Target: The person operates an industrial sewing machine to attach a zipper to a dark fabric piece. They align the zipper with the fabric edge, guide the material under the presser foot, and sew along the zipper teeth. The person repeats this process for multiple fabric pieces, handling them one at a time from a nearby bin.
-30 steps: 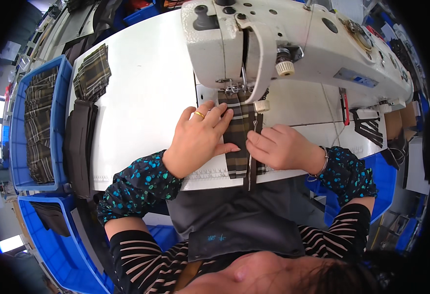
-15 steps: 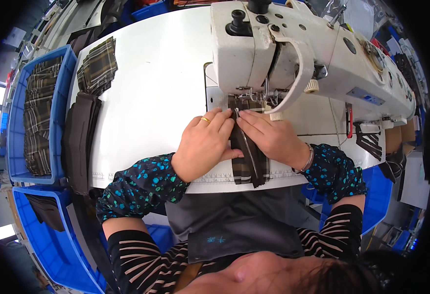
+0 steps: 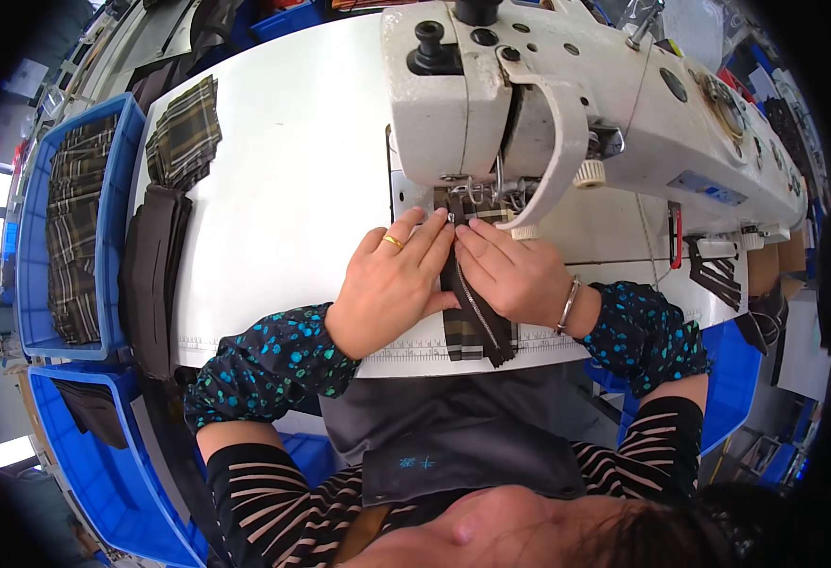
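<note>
A dark zipper (image 3: pixel 475 305) with metal teeth lies lengthwise over a strip of brown plaid fabric (image 3: pixel 461 339) at the sewing machine (image 3: pixel 520 104). The fabric's far end runs under the presser foot area, where the needle is hard to make out. My left hand (image 3: pixel 392 279) rests flat along the left side of the zipper, its thumb spread toward the teeth. From the right, my right hand (image 3: pixel 520 275) lies with its fingers stretched over the zipper tape. Both sets of fingertips meet near the zipper's far end, just in front of the presser foot.
At left, a blue bin (image 3: pixel 117 227) holds plaid pieces; another blue bin (image 3: pixel 141 473) stands below it. A plaid stack (image 3: pixel 184 133) and dark folded pieces (image 3: pixel 155 275) lie on the white table (image 3: pixel 283 189). Red-handled snips (image 3: pixel 675 235) and striped scraps (image 3: pixel 716 277) are at right.
The view has shifted slightly. My right hand has slid a little toward me, and the near part of the zipper now bends more to the right. My left hand stays nearly in place.
</note>
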